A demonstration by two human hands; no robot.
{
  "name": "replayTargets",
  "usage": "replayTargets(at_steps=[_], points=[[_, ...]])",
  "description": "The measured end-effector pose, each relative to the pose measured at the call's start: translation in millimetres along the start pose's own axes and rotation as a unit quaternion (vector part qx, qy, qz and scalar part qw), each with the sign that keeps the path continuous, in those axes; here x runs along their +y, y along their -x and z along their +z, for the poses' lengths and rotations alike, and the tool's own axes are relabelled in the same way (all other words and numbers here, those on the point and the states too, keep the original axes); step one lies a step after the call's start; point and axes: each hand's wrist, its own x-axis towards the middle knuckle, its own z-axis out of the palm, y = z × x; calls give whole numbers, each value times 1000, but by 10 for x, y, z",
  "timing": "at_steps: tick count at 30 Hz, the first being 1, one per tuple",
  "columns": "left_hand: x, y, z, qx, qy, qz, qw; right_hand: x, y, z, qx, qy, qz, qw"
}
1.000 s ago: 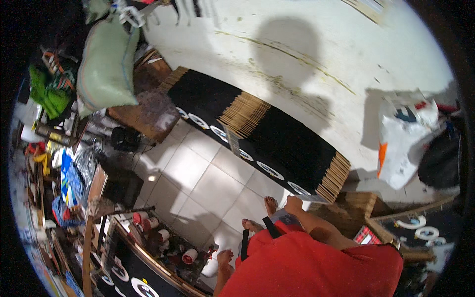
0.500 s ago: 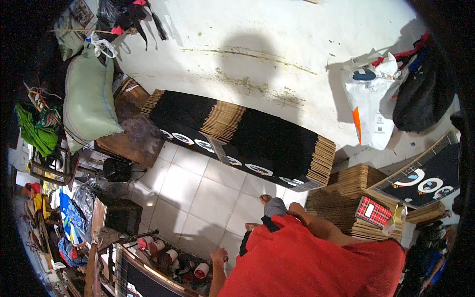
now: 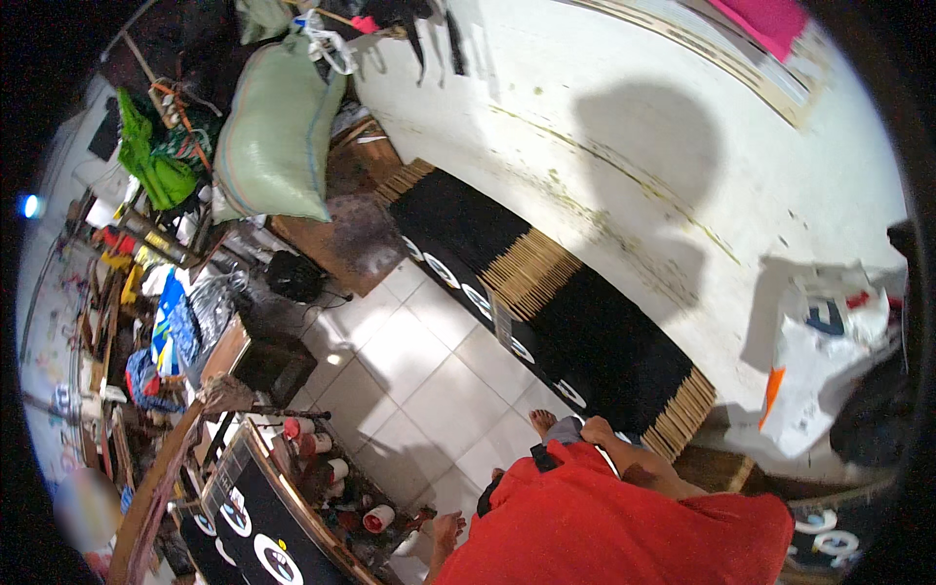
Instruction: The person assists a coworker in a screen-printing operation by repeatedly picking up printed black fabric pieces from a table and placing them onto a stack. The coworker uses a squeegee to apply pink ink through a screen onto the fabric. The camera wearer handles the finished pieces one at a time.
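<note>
My left hand hangs low beside my red shirt, fingers loosely spread with nothing in them. It is nearest to a shelf of jars and cans with red-stained rims. My right hand is curled closed by my thigh, and I see nothing in it. Just past it runs a long row of closely packed thin boards with black covering and white cartoon-eye prints along the near side. At the lower left stands a black panel with similar eye prints, close to the jars.
A stuffed pale green sack leans at the back left by a brown board. Cluttered cloths and plastic fill the left side. A white bag hangs on the right wall. White tiles cover the floor.
My view has turned left, so the board row and sack sit farther right and more of the left clutter and printed panel shows. The fingers of my left hand have loosened.
</note>
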Motion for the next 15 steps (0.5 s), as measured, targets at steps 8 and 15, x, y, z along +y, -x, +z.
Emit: replayTargets(at_steps=[8,15], points=[[226,19,882,80,132,17,988,-148,-1327,-495,14,32,-133,991],[-28,-297,1238,144,92,30,985,-123,-2181,-380,7,-91,-310,946]])
